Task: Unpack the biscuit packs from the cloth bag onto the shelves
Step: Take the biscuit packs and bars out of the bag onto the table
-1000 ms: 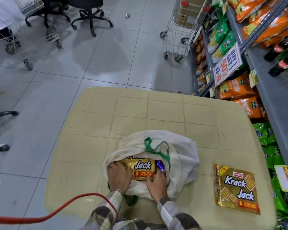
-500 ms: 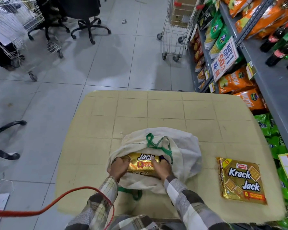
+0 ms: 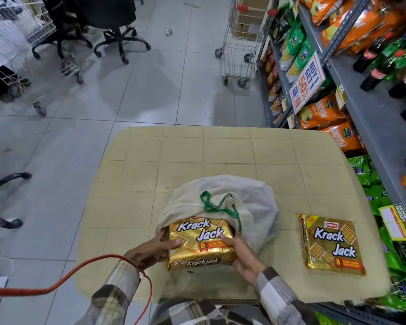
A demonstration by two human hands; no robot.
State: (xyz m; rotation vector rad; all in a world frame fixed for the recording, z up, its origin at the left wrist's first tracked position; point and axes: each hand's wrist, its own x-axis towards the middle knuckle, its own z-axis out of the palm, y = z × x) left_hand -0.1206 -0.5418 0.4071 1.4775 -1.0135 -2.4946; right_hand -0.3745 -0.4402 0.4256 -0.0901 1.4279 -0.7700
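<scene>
Both our left hand (image 3: pixel 150 250) and right hand (image 3: pixel 244 256) grip one biscuit pack (image 3: pixel 201 245) by its sides. Past our grip, its far end sits in the cloth bag (image 3: pixel 251 200). Next we must lift it free, then carry it right to the shelves (image 3: pixel 373 127).

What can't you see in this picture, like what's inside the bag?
Head view only.
- Inside the cloth bag: its folds and the held biscuit pack cover the mouth, so any packs left are hidden.
- Fingers of the left hand and right hand: mostly under the pack.
- Yellow shelf label: print blurred.
- Trolley: top cut off by the edge.
</scene>
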